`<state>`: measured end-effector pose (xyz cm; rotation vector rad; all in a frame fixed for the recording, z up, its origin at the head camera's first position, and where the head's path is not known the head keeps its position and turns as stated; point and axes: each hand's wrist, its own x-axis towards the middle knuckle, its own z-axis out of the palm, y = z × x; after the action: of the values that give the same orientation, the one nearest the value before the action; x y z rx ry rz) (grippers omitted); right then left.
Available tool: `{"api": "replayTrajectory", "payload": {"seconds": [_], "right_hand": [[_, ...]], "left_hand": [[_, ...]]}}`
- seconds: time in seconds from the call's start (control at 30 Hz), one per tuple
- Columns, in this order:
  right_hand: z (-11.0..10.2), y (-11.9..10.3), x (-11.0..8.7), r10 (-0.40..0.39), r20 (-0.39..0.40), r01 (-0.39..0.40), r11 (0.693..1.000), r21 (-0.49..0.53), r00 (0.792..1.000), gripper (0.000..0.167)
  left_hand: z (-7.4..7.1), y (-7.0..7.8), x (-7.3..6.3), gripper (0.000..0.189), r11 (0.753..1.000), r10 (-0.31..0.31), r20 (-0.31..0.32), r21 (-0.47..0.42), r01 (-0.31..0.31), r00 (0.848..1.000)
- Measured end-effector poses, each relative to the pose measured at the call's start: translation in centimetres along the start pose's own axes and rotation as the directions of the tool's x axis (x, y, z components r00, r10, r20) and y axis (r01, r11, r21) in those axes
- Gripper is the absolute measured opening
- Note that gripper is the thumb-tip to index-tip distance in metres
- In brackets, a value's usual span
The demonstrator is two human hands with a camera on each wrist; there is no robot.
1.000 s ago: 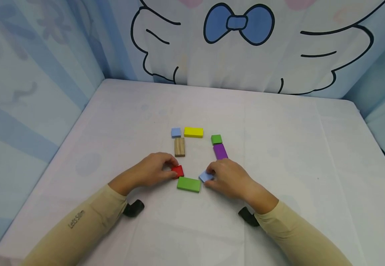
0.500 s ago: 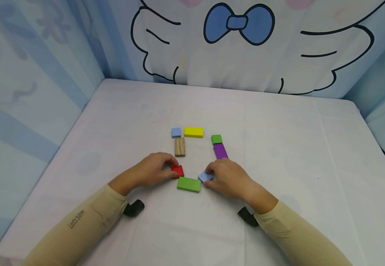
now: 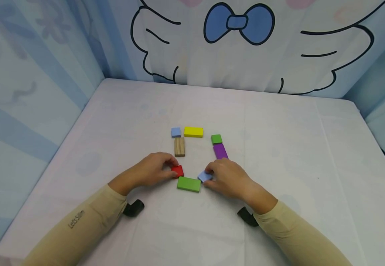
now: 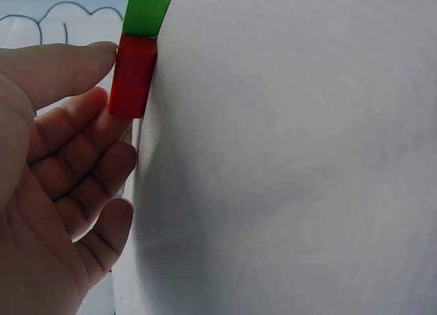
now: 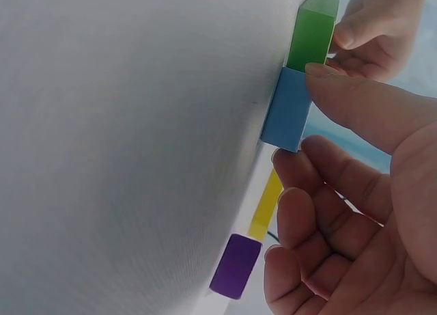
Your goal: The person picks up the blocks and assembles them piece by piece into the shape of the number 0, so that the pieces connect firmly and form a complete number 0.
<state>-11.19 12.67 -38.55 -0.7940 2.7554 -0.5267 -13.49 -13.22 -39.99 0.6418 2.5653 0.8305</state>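
Note:
My left hand (image 3: 154, 169) pinches a small red block (image 3: 178, 171) between thumb and fingers, low on the white cloth. In the left wrist view the red block (image 4: 133, 77) meets the end of a light green rectangular block (image 4: 147, 11). My right hand (image 3: 229, 177) pinches a light blue block (image 3: 204, 176) at the other end of the green block (image 3: 188, 184). From the right wrist view, thumb and fingertips lie on opposite sides of the blue block (image 5: 287, 110), which overlaps the green one's end. A purple block (image 3: 220, 151) lies just beyond the right hand.
Farther back, a wood-grain block (image 3: 179, 147), a small blue block (image 3: 176, 132), a yellow block (image 3: 193, 132) and a small green block (image 3: 216, 139) form part of a loose ring. Patterned curtains (image 3: 239, 62) stand behind the table (image 3: 295, 147) and along its sides.
The right hand's light blue block has shifted very slightly left, toward the green block. My left hand and the red block have stayed where they were.

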Motion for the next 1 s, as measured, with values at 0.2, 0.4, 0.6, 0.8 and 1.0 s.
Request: {"api": "replayTrajectory", "payload": {"seconds": [0.2,0.4,0.6,0.8,1.0], "right_hand": [[0.06,0.0,-0.03,-0.001,-0.005,0.001,1.0,-0.003,1.0,0.029],[0.06,-0.05,0.02,0.002,-0.002,-0.002,1.0,-0.006,1.0,0.029],[0.01,-0.13,0.04,0.002,0.003,-0.002,1.0,-0.013,1.0,0.03],[0.02,-0.15,0.05,0.0,0.003,0.001,1.0,-0.009,1.0,0.03],[0.04,-0.18,0.04,-0.006,-0.001,0.006,1.0,-0.009,1.0,0.03]], "left_hand": [[-0.01,0.05,0.07,0.028,1.0,0.002,0.001,-0.006,-0.002,1.0],[-0.08,0.13,0.02,0.028,1.0,0.004,0.004,-0.01,-0.004,1.0],[-0.06,0.15,0.0,0.027,1.0,0.004,0.005,-0.011,-0.004,1.0],[-0.06,0.14,-0.01,0.027,1.0,-0.003,0.005,-0.014,0.003,1.0],[-0.08,0.25,0.02,0.029,1.0,-0.013,0.006,-0.008,0.013,1.0]]}}
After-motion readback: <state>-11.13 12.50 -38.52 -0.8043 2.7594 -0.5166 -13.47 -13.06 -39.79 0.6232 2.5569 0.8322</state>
